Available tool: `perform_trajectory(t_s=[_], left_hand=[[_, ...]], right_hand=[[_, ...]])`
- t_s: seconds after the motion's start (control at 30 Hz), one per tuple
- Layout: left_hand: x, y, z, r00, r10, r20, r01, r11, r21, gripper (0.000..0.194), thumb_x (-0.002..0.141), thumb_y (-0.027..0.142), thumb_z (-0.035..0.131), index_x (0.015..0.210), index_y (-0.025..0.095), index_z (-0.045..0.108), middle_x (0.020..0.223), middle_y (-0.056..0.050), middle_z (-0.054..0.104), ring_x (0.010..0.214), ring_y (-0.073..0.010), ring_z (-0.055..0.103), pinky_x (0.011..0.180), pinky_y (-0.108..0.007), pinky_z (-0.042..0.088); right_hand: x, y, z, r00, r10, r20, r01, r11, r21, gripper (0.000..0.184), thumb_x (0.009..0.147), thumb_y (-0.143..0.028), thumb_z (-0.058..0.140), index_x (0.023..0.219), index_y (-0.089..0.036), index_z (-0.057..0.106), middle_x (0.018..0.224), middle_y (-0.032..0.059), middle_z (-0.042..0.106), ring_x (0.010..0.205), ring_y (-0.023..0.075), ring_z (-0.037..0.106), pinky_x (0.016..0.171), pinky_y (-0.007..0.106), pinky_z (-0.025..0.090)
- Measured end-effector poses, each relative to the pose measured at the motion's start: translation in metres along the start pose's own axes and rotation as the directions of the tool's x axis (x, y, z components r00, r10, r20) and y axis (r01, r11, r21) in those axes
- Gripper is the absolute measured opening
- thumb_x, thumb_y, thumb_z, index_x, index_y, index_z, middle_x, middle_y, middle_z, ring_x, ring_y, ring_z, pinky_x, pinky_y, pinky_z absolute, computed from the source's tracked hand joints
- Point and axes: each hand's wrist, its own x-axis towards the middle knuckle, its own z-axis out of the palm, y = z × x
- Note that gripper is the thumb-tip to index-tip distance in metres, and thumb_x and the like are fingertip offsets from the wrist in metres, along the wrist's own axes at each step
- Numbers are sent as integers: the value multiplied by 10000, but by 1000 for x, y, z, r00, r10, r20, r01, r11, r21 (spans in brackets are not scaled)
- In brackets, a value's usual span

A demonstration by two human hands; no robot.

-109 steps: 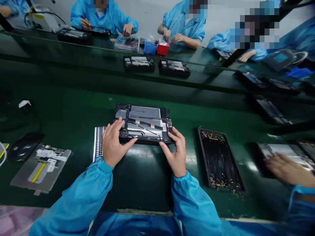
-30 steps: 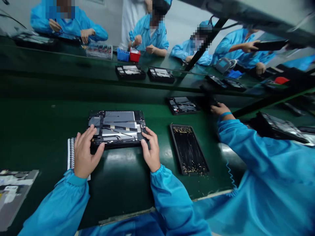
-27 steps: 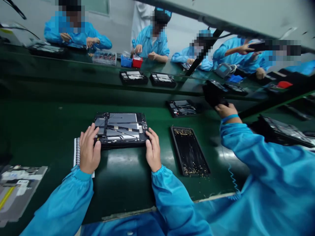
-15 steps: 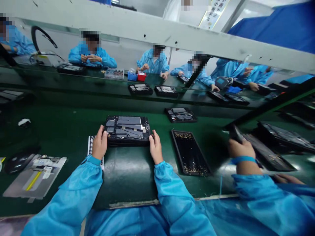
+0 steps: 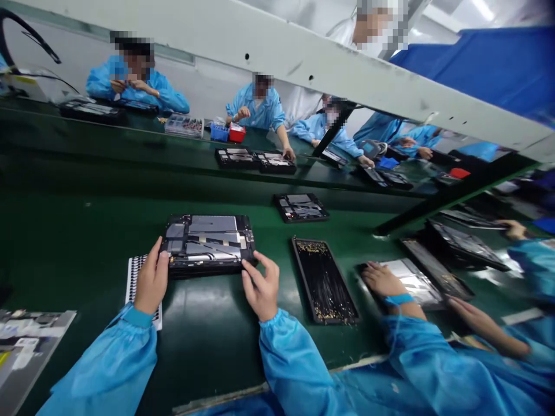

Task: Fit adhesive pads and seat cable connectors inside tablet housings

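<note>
An opened tablet with grey batteries, ribbon cables and boards showing lies face up in a black tray in front of me; the block looks thick, possibly stacked. My left hand grips its left edge, thumb along the front corner. At the front right corner, my right hand has thumb and fingers bent against the edge. A spiral-bound notebook lies partly behind my left hand and wrist. To the right is a black tray of thin cables with gold-coloured ends.
Another opened tablet lies farther back. At right, a co-worker's hand rests at a silvery device beside more trays. A flat panel lies lower left. A slanted post and overhead beam cross the bench.
My view has swung, shifting the bench leftward. My right hand's fingers have moved from the tablet's right side to its front corner. The co-worker's hand at right has come down onto a silvery device.
</note>
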Motion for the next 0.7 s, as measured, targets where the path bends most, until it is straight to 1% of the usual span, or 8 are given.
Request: perform_trajectory(t_s=[0.1,0.2,0.27,0.33,0.37,0.43,0.53,0.7], left_hand=[[-1,1,-1,999,-45,19,45,999,2,643,1000,569,364,1503,184,475,1528,-105,526,1418,-260,491,1204,-402,369],[-3,1,-1,996,-80,33,80,997,7,636,1001,580,368,1515,218,461,1542,-75,513,1430,-248,475,1224,-377,336],[-4,2,-2,995,-94,40,94,996,10,625,1003,579,370,1519,237,456,1538,-62,519,1424,-244,482,1222,-368,339],[-4,4,-2,992,-120,45,119,993,10,617,1002,578,379,1521,251,453,1531,-54,527,1414,-248,492,1213,-372,357],[-5,5,-2,990,-134,47,133,991,9,616,1001,578,384,1521,256,452,1530,-52,527,1414,-252,492,1211,-380,363],[-6,7,-3,987,-156,49,155,988,11,607,1000,573,395,1518,262,457,1537,-44,520,1423,-261,479,1214,-399,363],[-7,10,-3,985,-167,49,166,986,21,588,1000,551,410,1520,279,454,1550,-25,505,1444,-271,452,1235,-428,334],[-8,9,-5,984,-173,44,172,985,27,582,988,534,425,1522,303,452,1549,-2,505,1451,-284,441,1258,-455,295]], right_hand=[[1,0,0,997,-71,43,72,997,-18,394,895,-141,664,1260,-288,676,1327,104,594,1181,272,581,946,476,533],[3,0,3,997,-43,58,41,999,28,362,881,-129,691,1214,-269,685,1272,101,618,1140,262,597,923,465,532],[6,-3,4,998,45,49,-49,996,78,260,890,-138,694,1119,-262,699,1232,91,629,1118,250,604,911,453,529],[10,-10,6,982,181,52,-186,975,119,139,901,-182,701,1022,-247,683,1222,91,625,1122,250,601,909,453,524],[12,-13,8,968,244,63,-250,961,123,119,895,-215,717,999,-238,663,1225,97,620,1131,257,594,915,461,517],[15,-20,11,944,320,80,-327,939,103,205,863,-267,764,1000,-223,618,1209,107,615,1130,270,585,927,481,494],[19,-25,15,940,333,69,-337,939,71,291,839,-265,788,1021,-215,566,1124,93,618,1068,259,591,915,472,472],[21,-21,14,953,298,58,-303,949,93,200,893,-233,717,1004,-218,552,1035,64,618,984,225,596,868,425,470]])
